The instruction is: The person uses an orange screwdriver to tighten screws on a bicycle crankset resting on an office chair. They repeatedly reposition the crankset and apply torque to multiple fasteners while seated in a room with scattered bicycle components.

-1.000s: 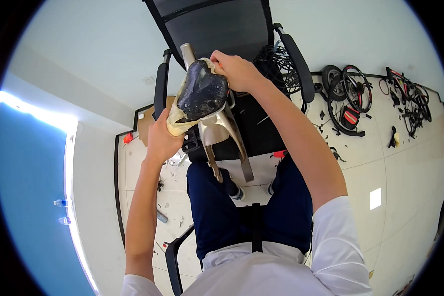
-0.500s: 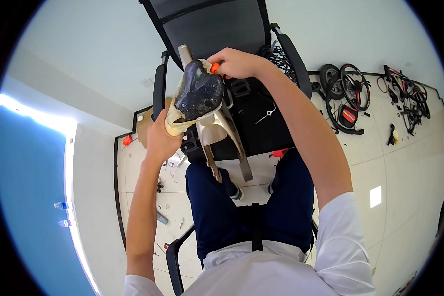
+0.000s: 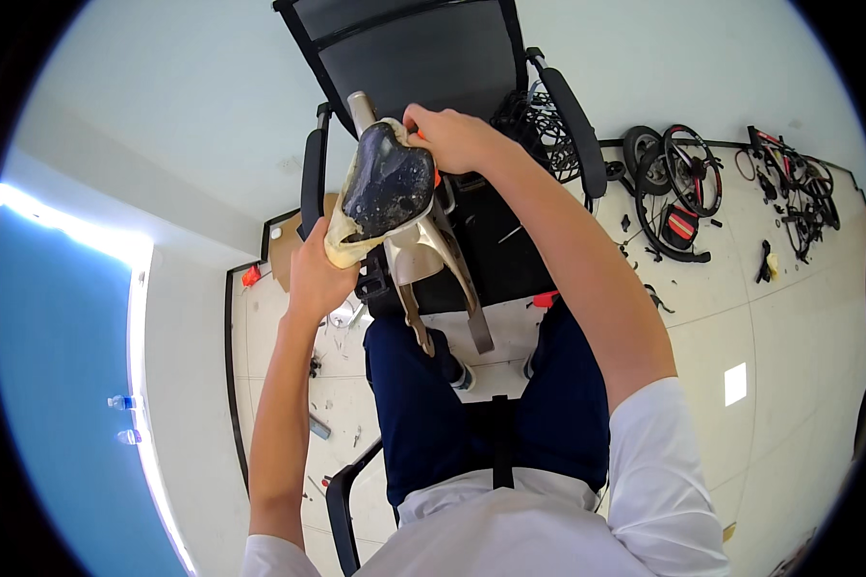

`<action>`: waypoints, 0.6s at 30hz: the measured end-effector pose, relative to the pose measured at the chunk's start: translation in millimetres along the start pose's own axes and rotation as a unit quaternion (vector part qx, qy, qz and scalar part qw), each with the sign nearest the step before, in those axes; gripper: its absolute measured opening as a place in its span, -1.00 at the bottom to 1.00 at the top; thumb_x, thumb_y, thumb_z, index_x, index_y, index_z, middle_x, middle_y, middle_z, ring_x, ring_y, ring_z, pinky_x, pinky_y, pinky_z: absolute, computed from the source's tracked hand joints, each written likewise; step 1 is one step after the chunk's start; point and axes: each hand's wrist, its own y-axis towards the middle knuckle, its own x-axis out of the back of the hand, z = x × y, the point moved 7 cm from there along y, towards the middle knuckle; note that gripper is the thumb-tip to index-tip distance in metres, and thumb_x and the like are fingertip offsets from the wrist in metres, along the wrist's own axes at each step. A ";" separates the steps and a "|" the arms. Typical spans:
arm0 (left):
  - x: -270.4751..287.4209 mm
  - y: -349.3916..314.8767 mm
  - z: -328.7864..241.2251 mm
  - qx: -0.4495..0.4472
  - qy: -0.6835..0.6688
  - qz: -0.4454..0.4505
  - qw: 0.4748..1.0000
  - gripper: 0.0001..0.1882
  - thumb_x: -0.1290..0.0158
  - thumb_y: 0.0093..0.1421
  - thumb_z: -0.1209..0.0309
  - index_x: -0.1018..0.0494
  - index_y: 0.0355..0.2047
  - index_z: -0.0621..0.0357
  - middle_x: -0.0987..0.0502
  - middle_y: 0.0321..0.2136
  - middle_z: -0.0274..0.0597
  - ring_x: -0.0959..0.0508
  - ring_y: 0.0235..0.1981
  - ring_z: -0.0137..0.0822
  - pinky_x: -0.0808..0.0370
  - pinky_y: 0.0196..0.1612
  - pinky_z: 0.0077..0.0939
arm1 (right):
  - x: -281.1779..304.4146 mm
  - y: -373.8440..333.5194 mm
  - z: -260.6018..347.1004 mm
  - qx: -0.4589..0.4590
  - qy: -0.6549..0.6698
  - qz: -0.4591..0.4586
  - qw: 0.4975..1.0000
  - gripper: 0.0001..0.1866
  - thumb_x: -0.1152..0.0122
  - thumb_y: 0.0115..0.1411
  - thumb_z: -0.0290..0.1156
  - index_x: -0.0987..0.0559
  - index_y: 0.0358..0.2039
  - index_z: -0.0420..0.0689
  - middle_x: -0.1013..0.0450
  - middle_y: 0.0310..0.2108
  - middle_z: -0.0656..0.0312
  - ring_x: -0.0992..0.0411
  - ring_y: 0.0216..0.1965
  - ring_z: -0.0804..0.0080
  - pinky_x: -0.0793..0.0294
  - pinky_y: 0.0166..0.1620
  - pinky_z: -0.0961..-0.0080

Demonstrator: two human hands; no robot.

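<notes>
A bicycle saddle [image 3: 387, 181] with a black, speckled hard base and a torn cream foam edge is held over the office chair's seat. My left hand [image 3: 319, 269] is closed around the saddle's lower left edge, gripping the foam. At the upper right edge, my right hand [image 3: 449, 140] is closed on an orange-handled tool [image 3: 438, 178]. Its fingers press against the foam there, and the tool's working end is hidden. Beneath the saddle lies a champagne-coloured bicycle fork [image 3: 419, 252], its legs pointing toward my knees. Its steerer tube [image 3: 361, 108] sticks out past the saddle's far side.
The black office chair [image 3: 423, 58] faces me, with a black wire basket [image 3: 539, 125] by its right armrest. A black pedal [image 3: 373, 279] lies on the seat's left. Bicycle wheels [image 3: 678, 183] and a partial bicycle [image 3: 799, 183] lie along the right wall. Small parts litter the floor.
My right hand has turned and moved slightly down along the saddle's edge, with orange now showing below the fingers. My right forearm now covers most of the white-handled tool on the seat. My left hand keeps its grip.
</notes>
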 end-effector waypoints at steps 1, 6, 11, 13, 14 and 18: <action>0.9 2.4 -3.9 0.008 0.016 0.002 1.000 -0.66 -0.16 -0.12 0.52 -0.37 -0.28 0.25 -0.54 -0.40 0.11 -0.55 -0.31 0.17 -0.48 -0.23 -0.23 | 3.2 0.7 2.2 -0.025 -0.066 0.031 0.997 -0.66 0.01 0.31 -0.15 -0.29 -0.01 -0.03 -0.55 -0.24 0.01 -0.50 -0.14 -0.08 -0.48 -0.13 0.10; -1.0 1.2 -1.4 -0.007 0.014 0.006 1.000 -0.66 -0.17 -0.10 0.50 -0.38 -0.27 0.22 -0.57 -0.40 0.09 -0.56 -0.29 0.18 -0.50 -0.22 -0.21 | 6.0 1.0 0.1 -0.053 -0.090 0.046 0.993 -0.72 -0.01 0.31 -0.18 -0.31 -0.08 -0.05 -0.55 -0.27 0.01 -0.50 -0.16 -0.07 -0.47 -0.15 0.10; -1.2 3.5 -4.1 -0.016 0.018 0.007 1.000 -0.68 -0.18 -0.08 0.49 -0.38 -0.28 0.21 -0.59 -0.40 0.08 -0.56 -0.28 0.18 -0.50 -0.22 -0.20 | 6.9 0.0 1.0 0.032 -0.025 0.008 0.999 -0.75 -0.07 0.27 -0.23 -0.42 -0.16 -0.12 -0.54 -0.30 0.01 -0.48 -0.17 -0.08 -0.45 -0.13 0.14; -2.6 3.8 -3.7 -0.005 0.022 0.014 1.000 -0.68 -0.18 -0.08 0.50 -0.38 -0.28 0.21 -0.59 -0.40 0.08 -0.57 -0.28 0.18 -0.50 -0.22 -0.20 | 10.1 2.5 8.3 0.132 0.001 -0.004 0.991 -0.77 -0.09 0.25 -0.27 -0.50 -0.19 -0.15 -0.54 -0.30 0.00 -0.47 -0.16 -0.07 -0.45 -0.11 0.16; -1.6 3.9 -4.4 -0.009 0.021 0.010 1.000 -0.67 -0.18 -0.08 0.50 -0.39 -0.27 0.21 -0.59 -0.39 0.08 -0.57 -0.28 0.18 -0.50 -0.22 -0.20 | 7.9 4.8 6.1 0.114 0.008 0.026 0.993 -0.78 -0.09 0.22 -0.31 -0.52 -0.19 -0.16 -0.54 -0.30 0.00 -0.48 -0.18 -0.04 -0.44 -0.11 0.19; -1.0 3.8 -2.8 -0.014 0.027 0.008 1.000 -0.66 -0.18 -0.09 0.50 -0.39 -0.26 0.20 -0.59 -0.38 0.08 -0.56 -0.27 0.18 -0.50 -0.22 -0.20 | 5.5 13.3 -5.7 0.063 0.107 0.087 0.988 -0.76 -0.06 0.15 -0.44 -0.58 -0.19 -0.19 -0.54 -0.29 0.02 -0.49 -0.26 0.10 -0.43 -0.12 0.30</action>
